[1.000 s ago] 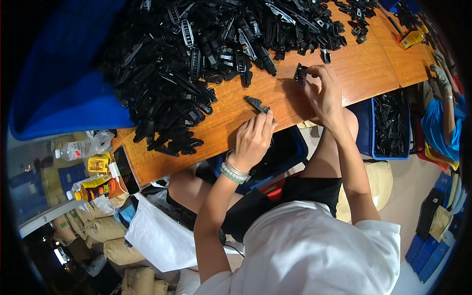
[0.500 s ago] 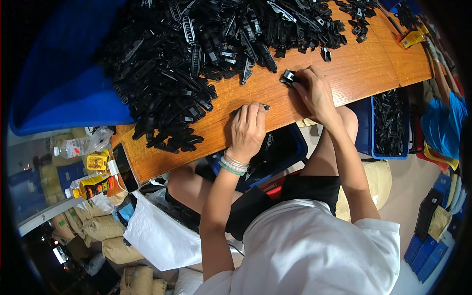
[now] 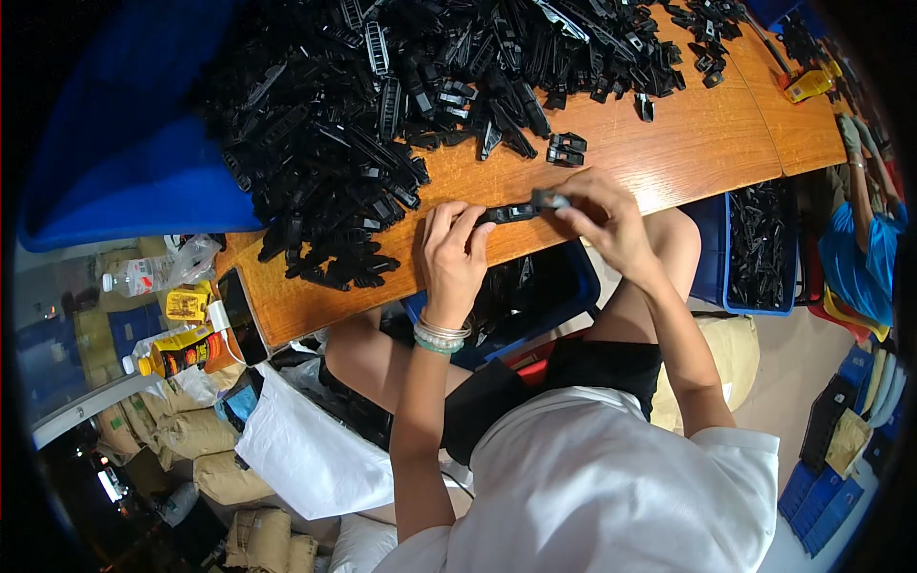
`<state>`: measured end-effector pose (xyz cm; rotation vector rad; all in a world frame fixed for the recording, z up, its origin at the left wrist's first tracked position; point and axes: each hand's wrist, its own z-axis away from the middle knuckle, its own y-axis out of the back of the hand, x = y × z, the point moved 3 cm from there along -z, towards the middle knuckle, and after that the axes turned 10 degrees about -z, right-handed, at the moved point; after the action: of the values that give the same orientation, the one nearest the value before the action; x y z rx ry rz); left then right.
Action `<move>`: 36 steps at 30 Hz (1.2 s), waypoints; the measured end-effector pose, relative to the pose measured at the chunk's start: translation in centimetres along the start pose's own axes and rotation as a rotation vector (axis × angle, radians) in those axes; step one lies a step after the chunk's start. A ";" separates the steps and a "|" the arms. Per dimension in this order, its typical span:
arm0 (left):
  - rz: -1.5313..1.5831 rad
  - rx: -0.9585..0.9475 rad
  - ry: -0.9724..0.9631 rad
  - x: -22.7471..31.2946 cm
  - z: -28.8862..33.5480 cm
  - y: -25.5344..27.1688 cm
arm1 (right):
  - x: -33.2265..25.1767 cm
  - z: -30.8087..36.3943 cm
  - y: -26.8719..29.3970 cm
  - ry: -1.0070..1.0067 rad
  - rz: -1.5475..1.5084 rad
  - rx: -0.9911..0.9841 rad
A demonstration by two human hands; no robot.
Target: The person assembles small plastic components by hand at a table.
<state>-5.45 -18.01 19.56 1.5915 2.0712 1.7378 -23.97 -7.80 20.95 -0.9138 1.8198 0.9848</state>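
Note:
My left hand, with bracelets at its wrist, is closed on one end of a long black plastic part just above the table's near edge. My right hand pinches a small dark plastic piece against the other end of that part. The piece is partly blurred, and I cannot tell whether the two are joined. Just beyond my hands, a black two-pronged plastic piece lies on the wooden table. Past it spreads a large heap of black plastic parts.
Under the table edge sits a blue bin of dark parts, with another blue bin to its right. A large blue tub stands left of the heap. A phone lies at the table's left end, near bottles. Another person's arm shows at far right.
My right hand has come back toward me and left, bringing a small piece to the left hand's part. The two-pronged piece it was near lies on the table. More of the long part shows.

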 end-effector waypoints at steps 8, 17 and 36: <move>0.028 -0.054 -0.114 0.0 -0.8 -0.1 | 1.1 -0.1 -1.1 -0.196 -0.076 -0.104; 0.277 -0.326 -0.162 0.1 -1.7 0.1 | 0.3 0.9 -1.8 -0.048 0.023 -0.124; 0.006 -0.549 -0.452 4.1 -7.4 -3.8 | 3.3 0.0 2.4 -0.174 -0.169 0.507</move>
<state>-14.12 -20.16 21.94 1.6049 1.2534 1.5648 -27.30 -7.42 18.56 -0.6305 1.6974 0.4468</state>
